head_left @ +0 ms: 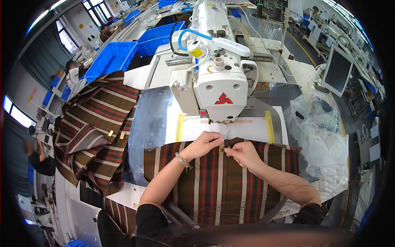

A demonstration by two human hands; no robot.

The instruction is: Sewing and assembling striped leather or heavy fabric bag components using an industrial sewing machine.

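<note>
A brown fabric panel with red, black and cream stripes lies spread in front of the sewing machine head. At the middle of its far edge sits a small black tab, with a small gold-coloured metal piece just below it. My left hand comes in from the left, thumb and forefinger pinched at the tab. From the right, my right hand pinches the gold-coloured piece. The fingertips partly hide both small parts. Fine dark threads rise beside the tab.
More striped fabric with gold-coloured pieces hangs in folds at the left. Blue bins stand behind it. White paper with yellow tape strips lies under the machine head. Clear plastic and a screen are at the right.
</note>
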